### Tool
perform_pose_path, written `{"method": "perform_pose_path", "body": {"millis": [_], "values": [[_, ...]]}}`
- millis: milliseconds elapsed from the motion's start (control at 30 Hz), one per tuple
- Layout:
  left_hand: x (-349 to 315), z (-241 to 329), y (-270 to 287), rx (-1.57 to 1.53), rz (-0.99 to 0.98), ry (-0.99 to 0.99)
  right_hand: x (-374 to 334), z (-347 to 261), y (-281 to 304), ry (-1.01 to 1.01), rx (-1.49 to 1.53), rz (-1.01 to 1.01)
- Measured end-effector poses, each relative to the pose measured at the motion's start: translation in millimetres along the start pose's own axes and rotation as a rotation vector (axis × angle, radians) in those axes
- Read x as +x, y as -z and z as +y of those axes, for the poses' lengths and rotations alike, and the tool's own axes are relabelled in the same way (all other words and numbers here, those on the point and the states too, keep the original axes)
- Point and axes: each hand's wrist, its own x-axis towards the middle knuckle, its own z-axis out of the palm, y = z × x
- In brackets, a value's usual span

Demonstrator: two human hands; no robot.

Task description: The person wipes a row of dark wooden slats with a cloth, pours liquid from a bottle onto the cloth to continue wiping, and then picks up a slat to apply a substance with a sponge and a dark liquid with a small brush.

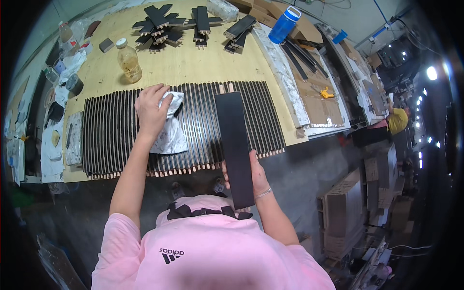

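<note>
My left hand [153,109] grips a white cloth [172,136] with dark smudges, its loose end draped over a row of dark slats. My right hand [259,176] is wrapped round the lower part of a flat black wooden board [234,140], held upright in front of me. Pale wooden dowels stick out of the board's far end. Beneath both hands, many black slats [113,130] stand packed side by side on edge, pale dowels showing along their near ends.
A plastic bottle of yellowish liquid [129,63] stands on the worktable [186,67]. Black boards lie stacked [159,29] at the back. A blue water bottle [285,25] and a yellow tool [326,92] are at the right. Another person in yellow [398,121] is far right, beyond stacked cartons [343,208].
</note>
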Motion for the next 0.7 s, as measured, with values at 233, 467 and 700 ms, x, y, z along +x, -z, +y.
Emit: {"method": "perform_pose_path", "body": {"millis": [233,467,700], "values": [[-40.5,76.1,10.2,-0.949,-0.485,0.528,27.4,-34.7,1.6,0.214,0.153,0.042],[-74.8,126.7,20.8,-1.367,-0.961,0.701,42.1,-53.6,0.0,0.338,0.203,0.132],[-82.6,150.6,26.4,-1.592,-1.04,0.866,48.9,-47.2,-6.1,0.463,0.216,0.242]]}}
